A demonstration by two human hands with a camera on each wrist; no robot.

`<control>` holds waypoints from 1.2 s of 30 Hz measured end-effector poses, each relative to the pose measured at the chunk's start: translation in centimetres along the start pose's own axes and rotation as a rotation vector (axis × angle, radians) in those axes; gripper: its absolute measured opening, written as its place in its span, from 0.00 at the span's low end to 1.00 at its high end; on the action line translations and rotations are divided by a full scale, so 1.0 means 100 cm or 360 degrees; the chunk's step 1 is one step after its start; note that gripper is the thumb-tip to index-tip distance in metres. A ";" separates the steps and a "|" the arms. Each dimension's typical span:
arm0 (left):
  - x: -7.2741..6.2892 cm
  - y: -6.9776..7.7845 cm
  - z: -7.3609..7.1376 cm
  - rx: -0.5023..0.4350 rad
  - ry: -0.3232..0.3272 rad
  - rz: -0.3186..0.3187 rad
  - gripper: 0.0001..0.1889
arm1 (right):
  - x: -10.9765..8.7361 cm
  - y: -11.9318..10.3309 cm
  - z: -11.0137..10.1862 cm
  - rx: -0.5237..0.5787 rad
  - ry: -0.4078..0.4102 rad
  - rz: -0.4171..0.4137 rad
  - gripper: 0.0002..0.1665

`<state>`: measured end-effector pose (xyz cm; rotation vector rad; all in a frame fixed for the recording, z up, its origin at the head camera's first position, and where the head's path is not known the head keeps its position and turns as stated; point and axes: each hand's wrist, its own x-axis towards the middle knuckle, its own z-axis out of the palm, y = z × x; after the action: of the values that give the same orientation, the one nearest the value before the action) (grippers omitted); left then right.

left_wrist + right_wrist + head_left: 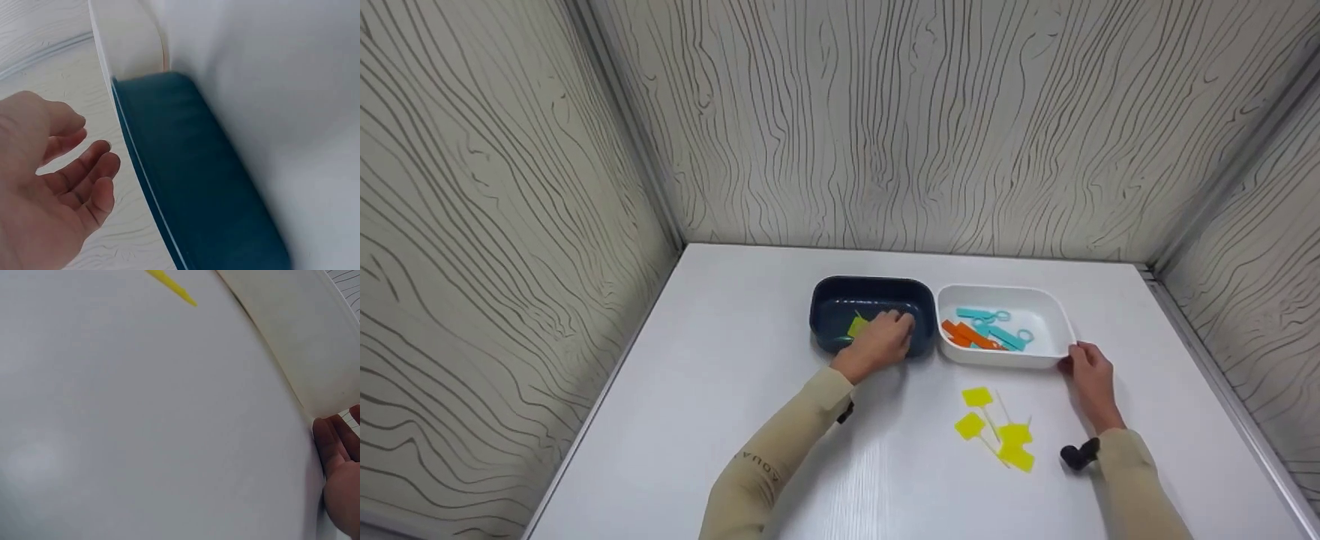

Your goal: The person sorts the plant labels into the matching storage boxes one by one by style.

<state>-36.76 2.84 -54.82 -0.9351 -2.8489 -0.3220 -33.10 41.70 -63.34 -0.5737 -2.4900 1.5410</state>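
My left hand (pixel 883 339) is over the dark blue box (pixel 874 283), its fingers loosely bent. In the left wrist view the thumb and fingers stand apart with nothing between them, beside the box's rim. A yellow flag (pixel 857 326) lies inside the box, partly covered by that hand. At the near right corner of the white box (pixel 1003 361), my right hand (pixel 1092 377) holds the rim between thumb and fingers. Inside the white box lie several teal strips with ring ends (pixel 1006 337) and orange strips (pixel 977 335).
Several yellow square flags on thin sticks (pixel 977 397) lie loosely on the white table (pixel 735 360), in front of the white box. The two boxes stand side by side. Patterned panels (pixel 847 127) rise behind the table and at both sides.
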 end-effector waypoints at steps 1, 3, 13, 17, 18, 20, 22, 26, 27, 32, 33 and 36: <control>0.000 0.004 0.001 -0.0006 -0.0029 0.0009 0.08 | 0.000 0.000 0.000 -0.0003 -0.0001 0.0002 0.37; -0.001 0.011 0.004 -0.0005 -0.0094 0.0016 0.09 | 0.000 0.001 0.000 -0.0005 -0.0001 0.0005 0.37; -0.008 0.043 0.020 -0.0084 -0.0362 0.0030 0.18 | 0.000 -0.001 0.000 0.0006 -0.0003 0.0008 0.37; -0.010 0.053 0.028 -0.0135 -0.0429 0.0025 0.20 | 0.001 -0.002 0.001 0.0008 -0.0021 0.0000 0.37; -0.010 0.056 0.030 -0.0154 -0.0451 0.0023 0.20 | 0.001 -0.001 0.001 0.0005 -0.0032 0.0008 0.37; -0.011 0.061 0.035 -0.0161 -0.0477 0.0034 0.20 | 0.001 -0.002 0.001 0.0006 -0.0041 0.0015 0.38; -0.011 0.066 0.040 -0.0171 -0.0500 0.0042 0.20 | 0.001 -0.002 0.000 0.0009 -0.0041 0.0014 0.38; -0.012 0.079 0.048 -0.0168 -0.0514 0.0056 0.21 | 0.001 -0.003 -0.001 0.0008 -0.0030 0.0009 0.37; -0.013 0.082 0.051 -0.0170 -0.0513 0.0060 0.22 | 0.001 -0.002 -0.001 0.0012 -0.0030 0.0011 0.37; -0.015 0.095 0.062 -0.0152 -0.0543 0.0066 0.23 | 0.001 0.000 0.000 0.0026 -0.0039 0.0021 0.38; -0.016 0.097 0.064 -0.0144 -0.0555 0.0067 0.23 | 0.001 0.000 0.000 0.0032 -0.0036 0.0022 0.38; -0.017 0.104 0.067 -0.0132 -0.0609 0.0044 0.23 | 0.001 0.000 0.000 0.0036 -0.0024 0.0026 0.38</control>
<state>-29.57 11.62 -59.90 -1.1637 -3.1819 -0.2868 -33.18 41.77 -63.34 -0.5827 -2.4818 1.5825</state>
